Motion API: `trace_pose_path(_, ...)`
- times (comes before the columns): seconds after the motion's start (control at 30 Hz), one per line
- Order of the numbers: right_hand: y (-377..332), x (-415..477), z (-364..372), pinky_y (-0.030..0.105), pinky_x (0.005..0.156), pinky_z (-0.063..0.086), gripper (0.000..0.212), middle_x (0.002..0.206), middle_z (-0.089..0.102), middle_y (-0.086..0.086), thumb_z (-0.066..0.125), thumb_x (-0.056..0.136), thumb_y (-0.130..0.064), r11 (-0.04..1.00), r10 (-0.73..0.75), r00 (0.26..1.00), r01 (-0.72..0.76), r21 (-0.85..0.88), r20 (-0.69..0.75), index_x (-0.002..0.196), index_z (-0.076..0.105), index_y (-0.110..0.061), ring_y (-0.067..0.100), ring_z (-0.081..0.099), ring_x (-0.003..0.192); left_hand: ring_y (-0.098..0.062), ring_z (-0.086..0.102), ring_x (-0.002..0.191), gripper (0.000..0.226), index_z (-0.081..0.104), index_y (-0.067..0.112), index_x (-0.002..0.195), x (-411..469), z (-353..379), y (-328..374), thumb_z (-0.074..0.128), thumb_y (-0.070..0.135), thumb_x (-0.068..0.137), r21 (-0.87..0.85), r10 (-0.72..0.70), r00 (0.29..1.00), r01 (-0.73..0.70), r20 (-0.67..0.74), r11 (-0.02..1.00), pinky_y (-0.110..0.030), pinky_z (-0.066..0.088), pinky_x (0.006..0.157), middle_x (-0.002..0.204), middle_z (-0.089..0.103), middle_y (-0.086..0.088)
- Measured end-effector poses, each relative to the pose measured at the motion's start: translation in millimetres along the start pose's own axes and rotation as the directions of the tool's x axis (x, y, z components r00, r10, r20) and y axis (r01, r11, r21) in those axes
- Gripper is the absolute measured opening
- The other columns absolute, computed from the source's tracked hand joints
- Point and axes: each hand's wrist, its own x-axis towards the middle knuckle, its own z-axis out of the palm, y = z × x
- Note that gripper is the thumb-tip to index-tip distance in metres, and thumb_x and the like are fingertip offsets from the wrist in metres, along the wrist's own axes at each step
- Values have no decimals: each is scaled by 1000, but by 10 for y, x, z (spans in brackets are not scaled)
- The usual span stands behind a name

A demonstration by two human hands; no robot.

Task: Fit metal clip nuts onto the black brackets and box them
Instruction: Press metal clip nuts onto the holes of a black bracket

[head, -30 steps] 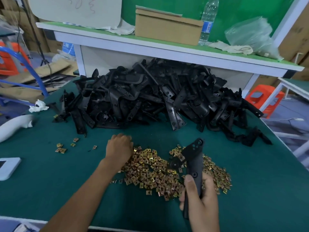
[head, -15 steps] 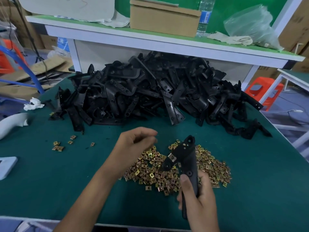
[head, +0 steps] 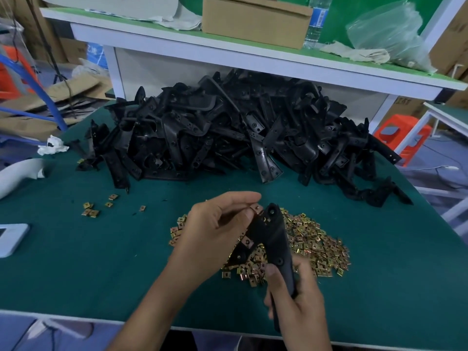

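So the person holds one black bracket [head: 274, 239] upright-ish in the lower middle of the frame, right over the heap of gold nuts [head: 314, 241]. The right hand [head: 301, 307] grips the bracket's lower end, fingers wrapped round it and the thumb lying up its face. The left hand [head: 212, 231] comes in from the left with fingers curled, pinching a single nut [head: 256, 208] against the bracket's top end. You can't really tell if the nut is seated on the edge or just touching it. Another nut looks clipped on the bracket's side arm, lower left.

Behind that, across the middle of the frame, there's a big messy pile of brackets [head: 228, 138] on the green table [head: 76, 262]. A few stray nuts [head: 96, 209] lie off to the left, well apart from the heap. Up top on the shelf [head: 278, 62] there's a cardboard box [head: 255, 19], with a water bottle [head: 314, 21] just beside it.
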Motion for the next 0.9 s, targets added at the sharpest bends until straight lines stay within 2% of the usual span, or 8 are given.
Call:
trace_pose_path(0.1, -14, -8, -7, 31, 50, 48, 23, 59, 64, 13, 62, 82, -60, 1000, 16, 1000, -16, 14, 17, 102, 58, -49, 20, 56, 46, -6, 71, 102, 30, 73, 35, 114, -18, 6, -27, 64, 11, 99, 82, 16, 999, -14, -30, 996, -31, 59, 86, 103, 76, 16)
trace_pose_path(0.2, -29, -13, -7, 32, 49, 48, 19, 58, 62, 14, 62, 82, -58, 999, 35, 999, -36, 38, 33, 97, 58, -46, 21, 55, 46, -4, 71, 98, 29, 72, 37, 114, -35, 23, -47, 63, 15, 98, 130, 39, 998, -33, -47, 991, -21, 58, 81, 102, 76, 18)
trace_pose_path(0.3, -35, -4, 7, 33, 50, 47, 22, 58, 61, 14, 61, 80, -60, 998, 46, 998, -48, 52, 47, 96, 59, -45, 21, 54, 45, -4, 71, 90, 24, 74, 35, 108, -56, 54, -35, 63, 18, 95, 30, 19, 998, -17, -67, 999, -14, 53, 73, 97, 77, 13)
trace_pose_path(0.37, -34, 1, 13, 34, 50, 47, 24, 58, 61, 13, 61, 79, -61, 996, 58, 997, -61, 59, 53, 97, 59, -45, 21, 54, 46, -6, 73, 88, 20, 76, 32, 101, -55, 70, -29, 69, 14, 95, -56, 0, 997, -4, -77, 998, -15, 53, 74, 93, 78, 8)
trace_pose_path(0.53, -31, -12, -13, 34, 51, 47, 24, 57, 60, 12, 61, 81, -60, 998, 56, 996, -59, 38, 76, 100, 58, -45, 19, 53, 47, -7, 72, 81, 23, 77, 30, 93, -35, 64, -17, 72, 8, 92, -108, -56, 996, 48, -75, 993, -17, 55, 71, 87, 78, 4)
trace_pose_path(0.63, -26, -20, -44, 34, 50, 46, 26, 57, 59, 11, 62, 82, -60, 997, 65, 993, -68, 30, 96, 102, 58, -44, 19, 51, 46, -13, 70, 77, 22, 76, 28, 90, -14, -7, -13, 73, 7, 91, -115, -90, 995, 84, -42, 990, -27, 55, 72, 83, 77, 0)
trace_pose_path(0.73, -18, -38, -51, 32, 49, 45, 29, 56, 60, 12, 61, 82, -62, 997, 76, 991, -77, 6, 112, 105, 58, -44, 19, 51, 46, -26, 60, 73, 16, 72, 26, 91, 5, -77, -8, 75, 10, 89, -148, -158, 987, 160, 23, 976, -43, 46, 71, 80, 75, -9)
trace_pose_path(0.9, -59, -48, -59, 31, 48, 46, 29, 56, 60, 12, 60, 83, -61, 995, 95, 984, -92, -28, 153, 107, 58, -44, 18, 52, 45, -24, 61, 68, 13, 66, 23, 87, 40, -181, 25, 75, 19, 78, -110, -226, 969, 236, 101, 965, -44, 47, 73, 76, 72, -14)
